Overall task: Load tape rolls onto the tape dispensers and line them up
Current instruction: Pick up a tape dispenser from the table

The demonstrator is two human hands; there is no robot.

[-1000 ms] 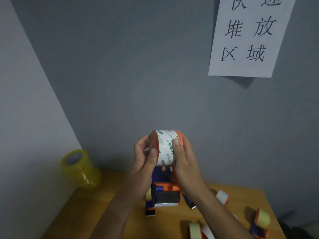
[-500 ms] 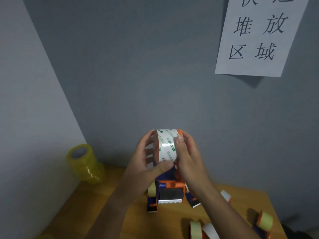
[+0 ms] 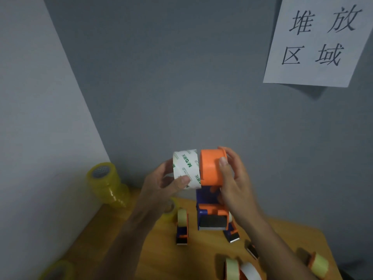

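I hold a blue and orange tape dispenser (image 3: 210, 211) up in front of the wall, its metal blade facing me. My right hand (image 3: 232, 178) grips its orange drum (image 3: 211, 168). My left hand (image 3: 161, 184) pinches a white paper core ring with green print (image 3: 186, 168), which sits mostly off the drum's left end. Loaded dispensers stand on the wooden table (image 3: 141, 249) below: one with a yellowish roll (image 3: 182, 225) at the left, another partly hidden behind the held dispenser (image 3: 232, 233).
A stack of yellow tape rolls (image 3: 107, 184) leans in the back left corner. Another yellow roll (image 3: 56, 269) lies at the front left. More dispensers with tape sit at the front (image 3: 240, 269) and right (image 3: 316, 263). A paper sign (image 3: 316, 41) hangs on the wall.
The white printed ring has slid left off the orange drum, which now shows bare. My left hand moved left with the ring. The view has tilted slightly.
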